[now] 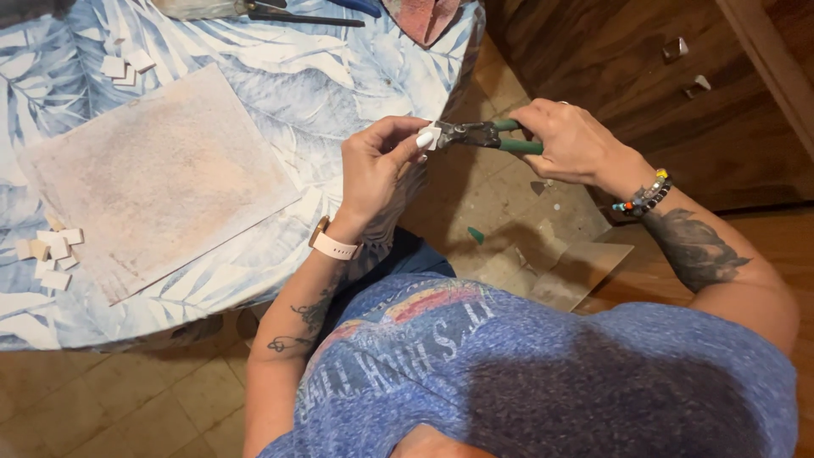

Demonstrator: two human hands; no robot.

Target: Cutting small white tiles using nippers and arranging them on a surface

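Single head-worn view, steeply downward and close over the hands, table edge (254, 293) and floor (509, 203).

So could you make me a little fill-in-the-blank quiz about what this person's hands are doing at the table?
1. The right hand grips nippers with ____ handles.
2. The left hand holds a small white tile piece at the tool's ____.
3. The left wrist wears a pale-strapped ____.
4. A pile of small pale tile pieces lies on the leaf-patterned tablecloth, at the left edge of a flat square ____.

Missing words: green; jaws; watch; board
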